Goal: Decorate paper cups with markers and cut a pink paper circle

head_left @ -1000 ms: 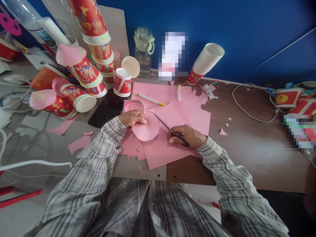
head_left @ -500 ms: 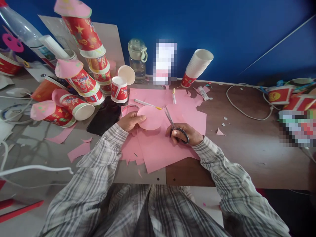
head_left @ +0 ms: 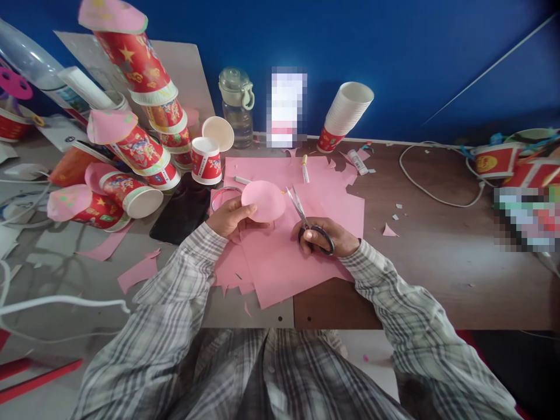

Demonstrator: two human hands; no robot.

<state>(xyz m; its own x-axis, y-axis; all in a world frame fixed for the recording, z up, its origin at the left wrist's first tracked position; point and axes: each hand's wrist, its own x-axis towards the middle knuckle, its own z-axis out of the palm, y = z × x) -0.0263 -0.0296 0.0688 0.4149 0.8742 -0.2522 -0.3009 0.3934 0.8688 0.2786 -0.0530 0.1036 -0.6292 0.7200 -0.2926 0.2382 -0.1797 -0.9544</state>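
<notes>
Between thumb and fingers, my left hand (head_left: 231, 216) pinches the edge of a round pink paper disc (head_left: 265, 200). My right hand (head_left: 321, 236) grips scissors (head_left: 298, 205) by their black handles. The blades point up and away from me, just right of the disc and apart from it. Below both hands lie pink paper sheets (head_left: 284, 274) with cut edges. Behind the disc, a pen (head_left: 242, 179) is partly covered, and a yellow-capped marker (head_left: 305, 169) rests on the paper. A roll of tape (head_left: 221, 197) sits behind my left hand.
Decorated red paper cups (head_left: 135, 64) with pink cone tops stand stacked at left, others lying down. A black phone (head_left: 179, 216) lies beside them. At the back are a water bottle (head_left: 236, 111) and a leaning stack of cups (head_left: 345, 116). A white cable (head_left: 406, 175) curls at right.
The disc has tilted up to face me more and now covers the pen's yellow end. The scissors have stayed in my right hand. The whole view has shifted slightly.
</notes>
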